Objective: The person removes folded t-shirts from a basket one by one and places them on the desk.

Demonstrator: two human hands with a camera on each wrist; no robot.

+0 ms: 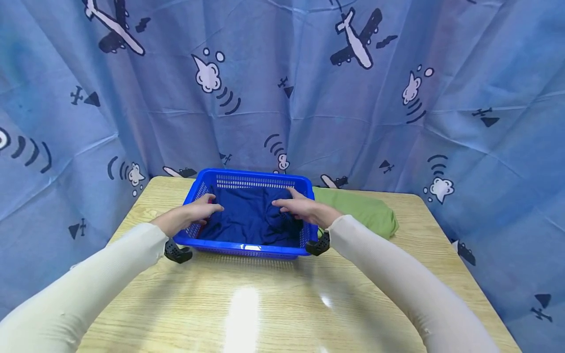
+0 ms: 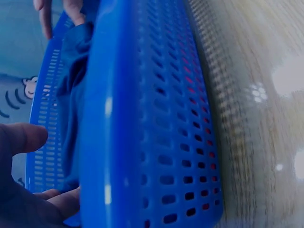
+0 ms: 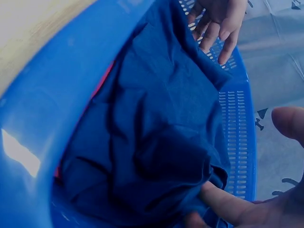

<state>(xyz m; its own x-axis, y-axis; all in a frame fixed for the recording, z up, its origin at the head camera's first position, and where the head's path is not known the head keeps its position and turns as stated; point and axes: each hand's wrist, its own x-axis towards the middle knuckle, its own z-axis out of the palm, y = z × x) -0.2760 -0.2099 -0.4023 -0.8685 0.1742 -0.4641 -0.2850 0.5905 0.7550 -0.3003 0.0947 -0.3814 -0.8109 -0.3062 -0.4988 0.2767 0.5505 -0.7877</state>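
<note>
head cam: up high behind the forearms, facing forward and down, far enough back to get the whole blue basket [image 1: 282, 250], table [image 1: 203, 304] and curtain [image 1: 265, 88]
left wrist cam: super close and low beside the basket's holey outer wall, tipped sideways so the table's on the right
right wrist cam: also tipped, close up, peeking over the rim
both wrist cams: share the dark blue cloth [image 3: 142, 123]

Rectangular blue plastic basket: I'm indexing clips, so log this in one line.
left hand: at left end of basket | right hand: touching crumpled navy cloth inside | green cloth: beside basket
</note>
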